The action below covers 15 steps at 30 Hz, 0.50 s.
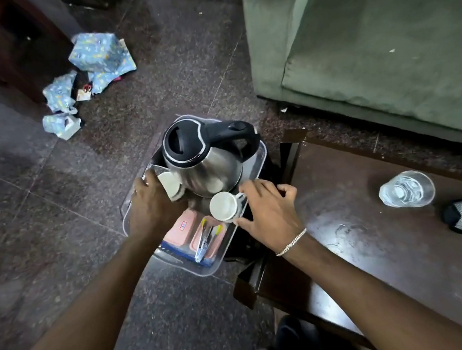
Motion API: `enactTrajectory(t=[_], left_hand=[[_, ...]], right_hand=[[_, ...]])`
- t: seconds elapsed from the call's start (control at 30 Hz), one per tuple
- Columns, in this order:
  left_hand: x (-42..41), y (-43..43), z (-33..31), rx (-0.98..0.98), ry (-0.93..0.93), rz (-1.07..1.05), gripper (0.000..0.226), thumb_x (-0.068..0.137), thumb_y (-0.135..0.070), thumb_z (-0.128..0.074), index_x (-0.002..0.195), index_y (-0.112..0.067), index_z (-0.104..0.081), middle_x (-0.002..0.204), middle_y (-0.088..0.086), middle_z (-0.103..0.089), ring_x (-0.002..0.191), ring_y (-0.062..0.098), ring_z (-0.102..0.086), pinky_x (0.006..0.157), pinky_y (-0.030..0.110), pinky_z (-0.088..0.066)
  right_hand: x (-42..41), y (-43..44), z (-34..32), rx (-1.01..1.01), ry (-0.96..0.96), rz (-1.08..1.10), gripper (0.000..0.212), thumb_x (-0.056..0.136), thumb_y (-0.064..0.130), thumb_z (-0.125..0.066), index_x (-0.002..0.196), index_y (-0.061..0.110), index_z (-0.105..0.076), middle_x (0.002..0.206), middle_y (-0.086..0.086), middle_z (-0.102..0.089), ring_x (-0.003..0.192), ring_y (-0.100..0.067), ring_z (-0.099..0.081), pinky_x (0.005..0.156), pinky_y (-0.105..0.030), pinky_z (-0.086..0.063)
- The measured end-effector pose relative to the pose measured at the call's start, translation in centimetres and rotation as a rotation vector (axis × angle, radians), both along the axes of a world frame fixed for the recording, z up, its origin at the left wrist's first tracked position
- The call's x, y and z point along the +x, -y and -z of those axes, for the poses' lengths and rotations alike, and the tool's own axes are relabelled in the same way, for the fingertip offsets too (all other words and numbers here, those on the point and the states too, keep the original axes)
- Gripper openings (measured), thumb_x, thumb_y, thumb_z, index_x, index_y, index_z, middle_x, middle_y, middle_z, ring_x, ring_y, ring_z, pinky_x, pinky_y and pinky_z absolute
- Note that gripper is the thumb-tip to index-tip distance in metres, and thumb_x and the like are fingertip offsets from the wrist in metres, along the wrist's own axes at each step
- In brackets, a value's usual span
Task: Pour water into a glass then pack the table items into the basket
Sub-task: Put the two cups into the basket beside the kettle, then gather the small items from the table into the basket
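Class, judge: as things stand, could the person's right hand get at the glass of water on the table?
Probably yes: the glass stands alone on the table, off to the side of the right hand, with nothing between them. The hand must first release the basket.

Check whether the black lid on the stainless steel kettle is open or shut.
Shut: the black lid sits flush on the stainless steel kettle, no gap showing.

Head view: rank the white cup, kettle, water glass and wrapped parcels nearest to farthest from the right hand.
1. white cup, in the right hand's grip.
2. kettle, just beyond, in the basket.
3. water glass, rightward on the table.
4. wrapped parcels, far left on the floor.
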<state>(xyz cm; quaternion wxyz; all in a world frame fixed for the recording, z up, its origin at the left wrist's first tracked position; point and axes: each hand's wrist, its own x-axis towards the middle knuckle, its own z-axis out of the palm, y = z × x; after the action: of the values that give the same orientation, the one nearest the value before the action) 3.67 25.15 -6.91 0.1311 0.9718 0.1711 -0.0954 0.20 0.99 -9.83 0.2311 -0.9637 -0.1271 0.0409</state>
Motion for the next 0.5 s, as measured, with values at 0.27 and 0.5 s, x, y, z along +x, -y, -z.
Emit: enactTrajectory(t=[0.27, 0.5], left_hand=[[-4.4, 10.2, -4.0, -0.037, 0.078, 0.420, 0.043, 0.078, -0.039, -0.083, 0.106, -0.016, -0.059, 0.102, 0.009, -0.062, 0.087, 0.039, -0.067, 0.070, 0.044, -0.054], [-7.0, 25.5, -1.1, -0.286, -0.135, 0.791, 0.088, 0.079, -0.052, -0.080, 0.151, -0.029, -0.036, 0.142, -0.002, -0.040, 0.126, 0.024, -0.053, 0.098, 0.038, -0.050]], right_hand=[[-4.4, 11.0, 0.1, 0.006, -0.043, 0.176, 0.060, 0.072, 0.055, -0.079, 0.117, 0.031, -0.049, 0.123, 0.012, -0.065, 0.132, -0.014, -0.051, 0.090, -0.042, -0.029], [-12.5, 24.1, 1.4, -0.016, -0.086, 0.365, 0.057, 0.071, 0.056, -0.079, 0.114, 0.030, -0.052, 0.118, 0.009, -0.067, 0.123, -0.016, -0.057, 0.089, -0.042, -0.033]])
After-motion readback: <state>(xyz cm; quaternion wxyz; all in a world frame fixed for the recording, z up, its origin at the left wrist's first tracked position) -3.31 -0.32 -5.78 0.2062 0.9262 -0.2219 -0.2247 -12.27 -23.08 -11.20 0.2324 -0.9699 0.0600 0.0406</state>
